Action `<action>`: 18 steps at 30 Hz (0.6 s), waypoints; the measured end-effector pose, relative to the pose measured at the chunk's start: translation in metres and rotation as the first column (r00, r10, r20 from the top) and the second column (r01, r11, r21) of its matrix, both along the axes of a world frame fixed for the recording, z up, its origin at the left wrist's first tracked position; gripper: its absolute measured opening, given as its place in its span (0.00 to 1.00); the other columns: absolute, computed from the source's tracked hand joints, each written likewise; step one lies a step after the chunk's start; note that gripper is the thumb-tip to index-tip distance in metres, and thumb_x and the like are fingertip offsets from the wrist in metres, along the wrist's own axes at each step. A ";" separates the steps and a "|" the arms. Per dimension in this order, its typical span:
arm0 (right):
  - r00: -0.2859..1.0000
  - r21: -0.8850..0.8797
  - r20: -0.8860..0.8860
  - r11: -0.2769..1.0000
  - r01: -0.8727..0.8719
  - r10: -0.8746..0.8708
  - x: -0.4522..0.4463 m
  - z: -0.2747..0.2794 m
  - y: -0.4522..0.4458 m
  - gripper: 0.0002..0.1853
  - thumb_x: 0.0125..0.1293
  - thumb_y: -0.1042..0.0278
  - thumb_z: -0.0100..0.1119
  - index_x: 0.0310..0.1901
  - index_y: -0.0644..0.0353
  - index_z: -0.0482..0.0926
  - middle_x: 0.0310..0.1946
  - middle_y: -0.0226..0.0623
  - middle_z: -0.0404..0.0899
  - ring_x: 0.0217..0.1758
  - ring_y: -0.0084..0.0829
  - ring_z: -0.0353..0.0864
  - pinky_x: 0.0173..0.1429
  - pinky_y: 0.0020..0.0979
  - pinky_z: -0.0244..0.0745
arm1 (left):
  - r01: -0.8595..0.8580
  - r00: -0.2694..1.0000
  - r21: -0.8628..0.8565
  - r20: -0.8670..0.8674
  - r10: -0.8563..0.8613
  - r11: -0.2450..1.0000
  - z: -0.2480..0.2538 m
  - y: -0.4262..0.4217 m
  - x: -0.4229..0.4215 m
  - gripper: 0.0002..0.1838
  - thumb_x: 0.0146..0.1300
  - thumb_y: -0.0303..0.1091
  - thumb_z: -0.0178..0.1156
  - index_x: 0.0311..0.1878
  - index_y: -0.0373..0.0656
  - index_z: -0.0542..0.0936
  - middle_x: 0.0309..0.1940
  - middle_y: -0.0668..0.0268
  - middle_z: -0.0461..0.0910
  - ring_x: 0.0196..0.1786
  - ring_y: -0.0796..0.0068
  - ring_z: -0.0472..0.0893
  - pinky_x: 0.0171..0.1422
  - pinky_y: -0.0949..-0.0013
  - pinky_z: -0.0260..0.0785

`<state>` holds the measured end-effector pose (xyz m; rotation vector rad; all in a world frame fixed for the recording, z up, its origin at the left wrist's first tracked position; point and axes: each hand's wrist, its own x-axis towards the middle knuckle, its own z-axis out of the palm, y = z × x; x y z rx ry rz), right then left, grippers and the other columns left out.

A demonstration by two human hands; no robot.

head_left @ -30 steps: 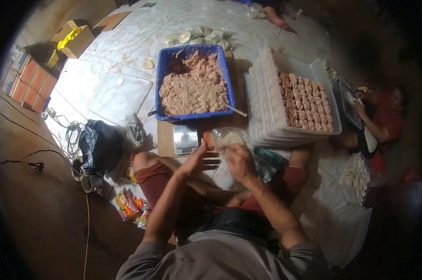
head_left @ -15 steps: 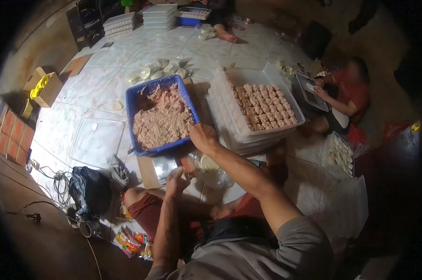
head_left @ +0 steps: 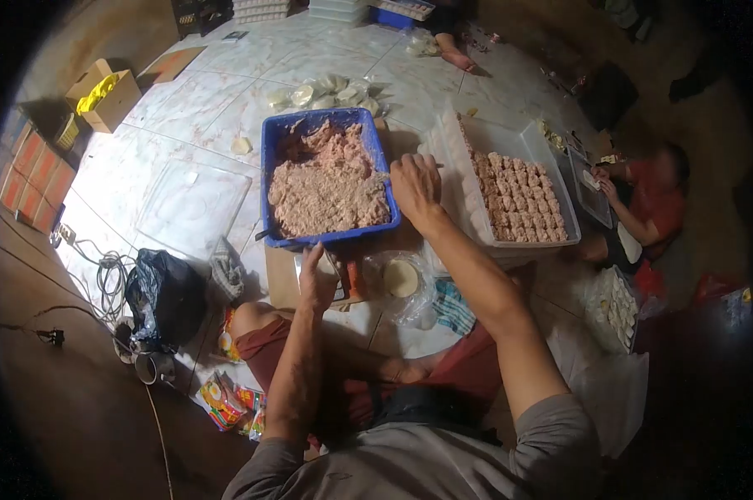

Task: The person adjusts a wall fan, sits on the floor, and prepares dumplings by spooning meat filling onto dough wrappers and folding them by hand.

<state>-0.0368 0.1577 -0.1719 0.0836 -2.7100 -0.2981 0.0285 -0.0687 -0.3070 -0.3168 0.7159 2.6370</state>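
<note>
A blue tub (head_left: 325,242) of pinkish minced filling (head_left: 330,196) sits in front of me. My right hand (head_left: 416,185) is closed at the tub's right rim, around what looks like a thin tool whose kind is unclear. My left hand (head_left: 316,283) is just below the tub's near edge, thumb upward and fingers curled beside something pale that I cannot make out. Right of it, a stack of pale round wrappers (head_left: 400,278) lies in a clear plastic bag (head_left: 410,312). Rows of filled pieces (head_left: 518,196) sit in a clear plastic container (head_left: 533,243) at the right.
More bagged wrappers (head_left: 330,90) lie behind the tub. A clear lid (head_left: 189,204) and a black plastic bag (head_left: 166,292) are at left, near cables (head_left: 110,279). A co-worker (head_left: 655,200) sits at right beside a tray (head_left: 591,190). Another person's foot (head_left: 458,58) shows at the back.
The view has shifted, so the tub and container appear farther right. My left hand has moved up to the tub's near edge. My right hand has moved up along the tub's right rim.
</note>
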 end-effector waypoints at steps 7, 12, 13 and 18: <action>0.937 0.090 0.093 0.934 -0.345 0.337 0.034 0.004 -0.031 0.06 0.59 0.73 0.53 0.30 0.55 0.81 0.34 0.38 0.78 0.41 0.38 0.78 0.55 0.41 0.65 | 0.042 0.995 -0.147 -0.085 -0.055 0.988 -0.005 -0.015 0.012 0.23 0.62 0.39 0.63 0.59 0.50 0.70 0.47 0.67 0.76 0.49 0.70 0.78 0.53 0.64 0.72; 0.998 0.003 -0.026 0.998 -0.059 0.059 0.015 0.010 -0.018 0.06 0.58 0.72 0.56 0.31 0.58 0.84 0.32 0.41 0.80 0.41 0.40 0.80 0.53 0.42 0.67 | -0.027 0.994 -0.397 -0.111 -0.019 0.917 -0.004 -0.015 0.021 0.24 0.64 0.43 0.66 0.58 0.46 0.70 0.50 0.66 0.76 0.46 0.74 0.79 0.44 0.67 0.74; 0.997 -0.013 -0.073 0.999 -0.037 0.036 0.007 -0.002 -0.018 0.07 0.60 0.71 0.56 0.30 0.58 0.84 0.32 0.39 0.80 0.42 0.39 0.80 0.53 0.42 0.67 | -0.039 0.991 -0.513 -0.127 -0.031 0.858 -0.007 -0.013 0.020 0.24 0.68 0.46 0.64 0.57 0.39 0.72 0.45 0.63 0.78 0.43 0.75 0.78 0.43 0.68 0.73; 0.940 0.039 0.012 0.939 -0.342 0.342 0.016 -0.019 -0.031 0.07 0.59 0.72 0.55 0.30 0.58 0.84 0.34 0.40 0.81 0.43 0.41 0.80 0.56 0.44 0.66 | -0.099 0.962 -0.715 -0.247 -0.118 0.692 -0.028 -0.003 0.012 0.21 0.74 0.48 0.57 0.42 0.34 0.76 0.25 0.67 0.76 0.28 0.76 0.75 0.33 0.71 0.68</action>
